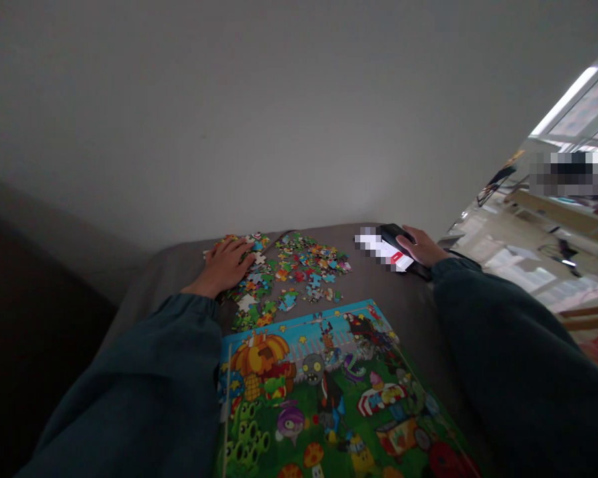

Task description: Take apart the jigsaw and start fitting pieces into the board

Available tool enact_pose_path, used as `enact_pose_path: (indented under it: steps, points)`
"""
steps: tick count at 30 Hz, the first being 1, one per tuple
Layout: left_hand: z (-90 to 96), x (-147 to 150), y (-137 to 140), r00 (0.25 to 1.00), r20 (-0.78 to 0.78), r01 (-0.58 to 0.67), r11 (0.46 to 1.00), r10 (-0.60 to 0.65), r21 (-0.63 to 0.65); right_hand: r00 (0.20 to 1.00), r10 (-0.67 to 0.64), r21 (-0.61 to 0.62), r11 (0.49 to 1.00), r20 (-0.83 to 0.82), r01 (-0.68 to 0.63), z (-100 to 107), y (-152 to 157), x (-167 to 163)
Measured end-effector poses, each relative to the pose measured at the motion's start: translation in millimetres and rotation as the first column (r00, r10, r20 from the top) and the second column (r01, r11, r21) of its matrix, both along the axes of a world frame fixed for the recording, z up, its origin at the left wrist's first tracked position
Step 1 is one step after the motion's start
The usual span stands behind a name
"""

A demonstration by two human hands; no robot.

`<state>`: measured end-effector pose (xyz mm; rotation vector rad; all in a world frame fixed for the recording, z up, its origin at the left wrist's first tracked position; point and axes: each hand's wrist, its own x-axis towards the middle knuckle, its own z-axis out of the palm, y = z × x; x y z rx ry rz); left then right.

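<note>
My left hand [228,264] lies flat, fingers stretched out, on loose jigsaw pieces [311,265] spread over a grey-covered surface. On the right, my right hand [422,247] reaches over a black object [397,238] beside a lit phone [401,260]. Its thumb and fingers are apart, and part of the hand is out of sight behind the sleeve. A red patch shows on the phone's screen, which is partly blurred out. Nearest me lies a colourful puzzle picture [306,392] with cartoon zombies, plants and a pumpkin.
A plain pale wall [279,119] rises right behind the grey surface [403,312]. Beyond its right side, lower down, a bright room shows with a wooden-edged table [553,212], papers and a window [588,106]. The left side is dark.
</note>
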<state>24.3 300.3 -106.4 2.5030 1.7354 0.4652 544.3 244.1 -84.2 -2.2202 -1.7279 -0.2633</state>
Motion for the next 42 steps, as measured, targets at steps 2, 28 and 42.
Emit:
enact_pose_path:
  steps: [2, 28, 42]
  points:
    - [0.8, 0, -1, 1.000, 0.004, -0.001, 1.000, 0.001, 0.001, 0.996, -0.004, -0.010, 1.000, -0.088, 0.003, 1, -6, 2]
    - [7.9, 4, -3, 0.999, -0.043, -0.020, 1.000, 0.019, -0.022, 0.882, 0.008, 0.224, 0.968, -0.471, 0.111, -11, -34, -15]
    - [4.0, 1, 1, 0.999, -0.036, -0.004, 1.000, 0.004, 0.000, 0.877, -0.008, 0.230, 0.964, -0.481, 0.134, -25, -25, 9]
